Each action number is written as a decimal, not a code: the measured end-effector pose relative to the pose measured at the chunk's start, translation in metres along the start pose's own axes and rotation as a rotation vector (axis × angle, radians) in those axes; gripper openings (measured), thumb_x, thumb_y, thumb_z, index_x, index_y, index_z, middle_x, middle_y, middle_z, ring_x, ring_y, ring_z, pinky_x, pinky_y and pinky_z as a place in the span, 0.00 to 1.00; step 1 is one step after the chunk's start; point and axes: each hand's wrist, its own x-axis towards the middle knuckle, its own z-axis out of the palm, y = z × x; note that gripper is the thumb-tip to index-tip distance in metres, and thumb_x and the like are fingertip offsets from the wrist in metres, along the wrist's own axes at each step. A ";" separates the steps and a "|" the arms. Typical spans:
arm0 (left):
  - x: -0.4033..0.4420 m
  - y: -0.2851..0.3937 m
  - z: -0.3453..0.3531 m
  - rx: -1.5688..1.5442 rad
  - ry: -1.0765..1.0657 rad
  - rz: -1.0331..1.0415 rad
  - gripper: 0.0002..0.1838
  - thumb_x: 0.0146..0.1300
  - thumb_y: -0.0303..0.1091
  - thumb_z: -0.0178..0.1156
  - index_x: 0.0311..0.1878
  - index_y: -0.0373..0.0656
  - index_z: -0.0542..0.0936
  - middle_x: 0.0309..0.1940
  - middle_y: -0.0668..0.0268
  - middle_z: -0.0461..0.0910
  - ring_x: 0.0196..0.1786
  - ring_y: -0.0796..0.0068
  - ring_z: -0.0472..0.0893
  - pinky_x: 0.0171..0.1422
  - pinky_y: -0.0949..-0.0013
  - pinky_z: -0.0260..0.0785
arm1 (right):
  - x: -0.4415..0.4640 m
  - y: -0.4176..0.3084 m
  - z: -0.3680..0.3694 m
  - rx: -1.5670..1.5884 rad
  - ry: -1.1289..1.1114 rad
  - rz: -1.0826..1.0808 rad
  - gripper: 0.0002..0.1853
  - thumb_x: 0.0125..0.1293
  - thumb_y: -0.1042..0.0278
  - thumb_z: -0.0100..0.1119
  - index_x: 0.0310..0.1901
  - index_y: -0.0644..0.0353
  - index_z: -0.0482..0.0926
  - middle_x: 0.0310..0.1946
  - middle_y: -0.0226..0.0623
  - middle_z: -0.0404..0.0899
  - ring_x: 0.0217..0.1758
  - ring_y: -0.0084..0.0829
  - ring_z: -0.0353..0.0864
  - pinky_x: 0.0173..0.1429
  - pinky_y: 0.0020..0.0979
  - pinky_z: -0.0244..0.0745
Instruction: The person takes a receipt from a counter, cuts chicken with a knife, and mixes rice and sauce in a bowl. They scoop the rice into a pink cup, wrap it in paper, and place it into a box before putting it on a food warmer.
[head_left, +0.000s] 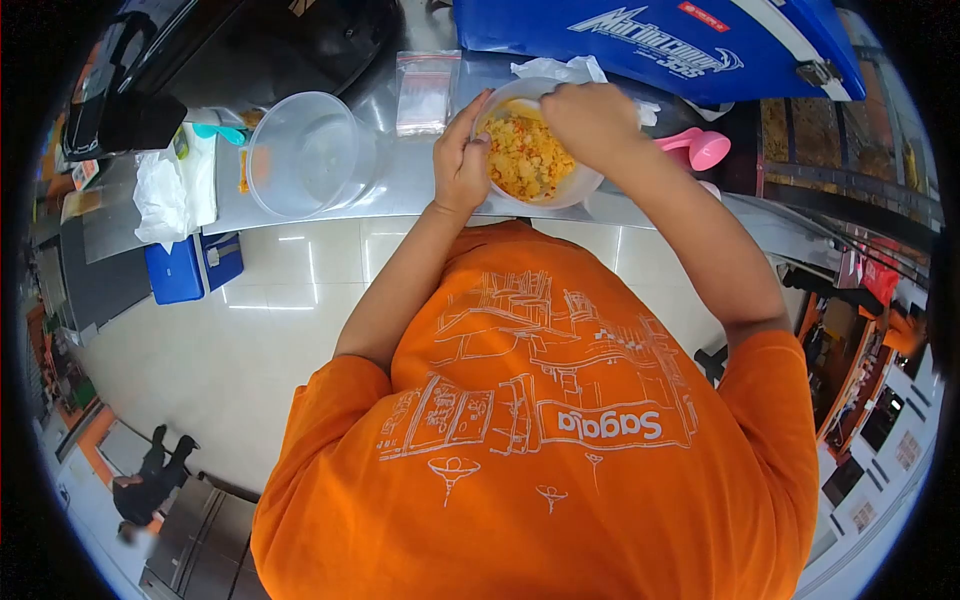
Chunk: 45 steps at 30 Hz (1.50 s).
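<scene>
A translucent plastic bowl (578, 188) stands at the near edge of the metal counter, partly filled with crumbly yellow food (522, 155) flecked with red. My left hand (463, 160) grips the bowl's left side, thumb toward the near side and fingers along the wall. Over the bowl's right far rim, my right hand (592, 122) is closed in a fist. Whatever it grasps is hidden beneath the fingers; a pale edge shows beside them inside the bowl. A pink scoop (709, 150) lies right of the bowl.
Left on the metal counter (400, 180) sits a clear round tub (310, 155). Small zip bags (427, 95) lie behind. A blue cooler box (640, 35) and a black appliance (270, 50) border the back. Crumpled white paper (165, 200) hangs at the left edge. Another person (150, 490) is farther off.
</scene>
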 end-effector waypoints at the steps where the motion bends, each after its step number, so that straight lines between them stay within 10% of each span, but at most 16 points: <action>1: 0.000 0.001 0.000 0.000 -0.009 0.001 0.29 0.61 0.26 0.48 0.67 0.30 0.76 0.61 0.44 0.81 0.63 0.52 0.82 0.70 0.61 0.69 | 0.002 -0.004 0.006 -0.004 0.061 -0.048 0.09 0.61 0.70 0.61 0.39 0.58 0.90 0.40 0.43 0.89 0.43 0.44 0.91 0.45 0.44 0.86; 8: 0.002 0.010 -0.004 0.022 -0.025 -0.010 0.30 0.60 0.25 0.48 0.67 0.30 0.76 0.62 0.43 0.81 0.64 0.51 0.81 0.70 0.62 0.69 | -0.014 -0.004 -0.038 -0.021 -0.206 -0.258 0.09 0.60 0.68 0.62 0.39 0.58 0.90 0.39 0.43 0.89 0.43 0.42 0.91 0.45 0.41 0.86; 11: 0.000 0.004 -0.001 0.003 -0.008 -0.001 0.30 0.59 0.25 0.49 0.67 0.30 0.76 0.61 0.43 0.81 0.62 0.51 0.82 0.69 0.62 0.70 | -0.003 0.003 -0.013 -0.142 0.152 -0.293 0.07 0.59 0.72 0.62 0.34 0.59 0.89 0.35 0.41 0.89 0.39 0.43 0.91 0.42 0.42 0.85; 16: -0.002 0.010 0.000 0.049 0.022 0.026 0.30 0.59 0.25 0.49 0.67 0.31 0.76 0.59 0.43 0.82 0.59 0.51 0.83 0.68 0.62 0.71 | -0.016 -0.015 -0.026 0.161 -0.315 -0.102 0.10 0.61 0.73 0.62 0.42 0.61 0.88 0.44 0.45 0.88 0.49 0.46 0.89 0.50 0.45 0.85; 32: 0.002 0.010 -0.002 0.012 -0.067 0.001 0.31 0.59 0.25 0.48 0.68 0.32 0.76 0.60 0.45 0.82 0.62 0.55 0.82 0.69 0.63 0.70 | -0.010 -0.009 0.007 0.051 0.034 0.068 0.07 0.57 0.71 0.66 0.37 0.60 0.87 0.39 0.46 0.88 0.40 0.46 0.90 0.44 0.43 0.85; 37: 0.005 0.009 -0.006 -0.005 -0.101 0.013 0.31 0.59 0.25 0.48 0.68 0.32 0.76 0.60 0.45 0.82 0.63 0.55 0.82 0.69 0.62 0.69 | -0.020 -0.001 -0.009 0.020 -0.078 -0.446 0.09 0.59 0.68 0.60 0.32 0.58 0.89 0.31 0.42 0.89 0.37 0.42 0.91 0.38 0.43 0.85; 45: 0.006 0.013 -0.005 0.007 -0.109 0.001 0.30 0.59 0.24 0.48 0.68 0.33 0.76 0.58 0.45 0.83 0.59 0.57 0.84 0.66 0.63 0.72 | -0.025 -0.005 -0.014 -0.088 -0.098 -0.177 0.07 0.60 0.69 0.63 0.34 0.61 0.88 0.34 0.43 0.88 0.38 0.42 0.90 0.41 0.41 0.84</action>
